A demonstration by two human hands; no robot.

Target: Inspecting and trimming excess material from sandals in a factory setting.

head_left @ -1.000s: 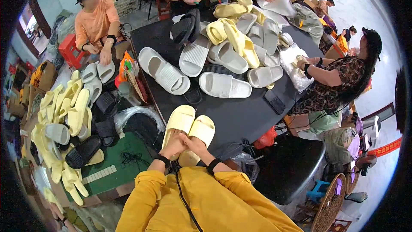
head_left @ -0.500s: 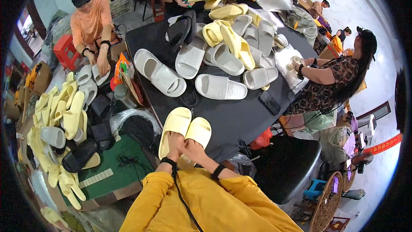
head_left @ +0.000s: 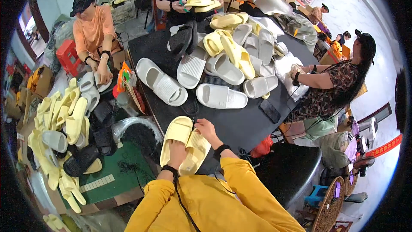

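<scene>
"Now that my right hand (head_left: 207,129) has left my left hand (head_left: 176,152), what's changed?"

"Each yellow slipper (head_left: 179,129), by the black table (head_left: 234,124), has its own hand: right fingers at the toe, left under the strap; I can't tell either grip."

One black-topped counter (head_left: 234,125); toward its right edge, a dark phone (head_left: 270,110), lying flat. Below that edge, one red plastic bag (head_left: 261,147), near a black padded seat (head_left: 285,176). Lower right: one blue stool (head_left: 316,195); a round woven tray (head_left: 329,206), tilted; what is probably a small fan (head_left: 363,164), indistinct near the rim. Upper left: one red stool (head_left: 68,58), beside a co-worker (head_left: 92,30) in orange; behind, one pale openwork crate (head_left: 123,13).
</scene>
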